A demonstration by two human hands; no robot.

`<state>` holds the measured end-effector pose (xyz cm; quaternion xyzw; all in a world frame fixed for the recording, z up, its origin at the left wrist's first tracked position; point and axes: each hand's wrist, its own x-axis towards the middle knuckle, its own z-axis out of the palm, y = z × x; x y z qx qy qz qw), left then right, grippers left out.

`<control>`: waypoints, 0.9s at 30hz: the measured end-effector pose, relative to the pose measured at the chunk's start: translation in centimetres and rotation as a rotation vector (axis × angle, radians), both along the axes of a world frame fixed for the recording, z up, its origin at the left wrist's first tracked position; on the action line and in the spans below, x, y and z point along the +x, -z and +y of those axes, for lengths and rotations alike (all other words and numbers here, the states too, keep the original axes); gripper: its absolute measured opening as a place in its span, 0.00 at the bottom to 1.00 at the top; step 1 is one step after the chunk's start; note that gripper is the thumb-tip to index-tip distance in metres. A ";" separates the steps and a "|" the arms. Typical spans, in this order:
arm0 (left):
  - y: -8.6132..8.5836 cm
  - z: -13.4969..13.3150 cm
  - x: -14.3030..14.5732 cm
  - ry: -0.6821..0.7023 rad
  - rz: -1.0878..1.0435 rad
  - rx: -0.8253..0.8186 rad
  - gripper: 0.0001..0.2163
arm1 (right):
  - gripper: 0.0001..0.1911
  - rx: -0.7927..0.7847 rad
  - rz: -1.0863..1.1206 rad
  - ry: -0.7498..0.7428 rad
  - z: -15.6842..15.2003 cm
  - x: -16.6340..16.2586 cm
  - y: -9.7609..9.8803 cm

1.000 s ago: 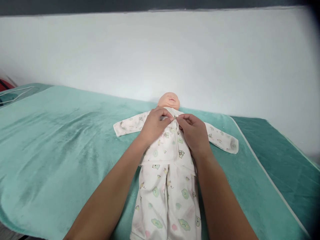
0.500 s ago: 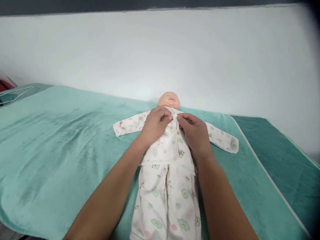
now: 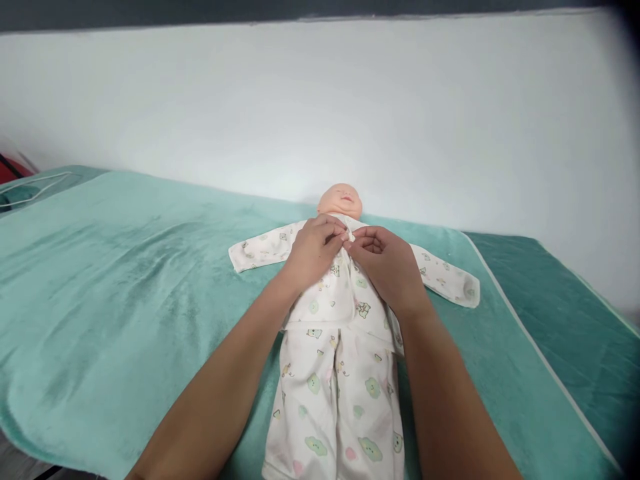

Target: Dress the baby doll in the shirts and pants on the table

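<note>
A baby doll [image 3: 340, 200] lies on its back, head toward the wall, arms spread to the sides. It wears a white long-sleeved baby shirt [image 3: 320, 310] with green and bear prints, and matching trousers [image 3: 345, 400]. At the upper chest, just below the neck, my left hand [image 3: 317, 248] pinches the shirt's front edge between thumb and fingers. My right hand [image 3: 387, 263] pinches the same front edge from the other side, its fingertips almost meeting the left ones. The fingers hide the exact bit of cloth or fastening between them.
A light teal plush blanket [image 3: 125, 280] lies under the doll, with a darker green cover [image 3: 560, 320] at the right. The white wall [image 3: 320, 100] rises right behind the doll's head. A white wire-like frame [image 3: 37, 190] and a red object [image 3: 13, 168] are at the far left.
My right fingertips have shifted slightly left and down, closer to my left ones, on the shirt front. The fastening area between them is now more covered.
</note>
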<state>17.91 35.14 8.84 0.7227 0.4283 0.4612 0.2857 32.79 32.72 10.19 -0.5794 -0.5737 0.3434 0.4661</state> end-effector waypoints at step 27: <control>0.4 -2.7 -0.6 -0.074 -0.112 -0.016 0.08 | 0.10 -0.182 -0.889 -0.063 -4.0 -0.9 -3.8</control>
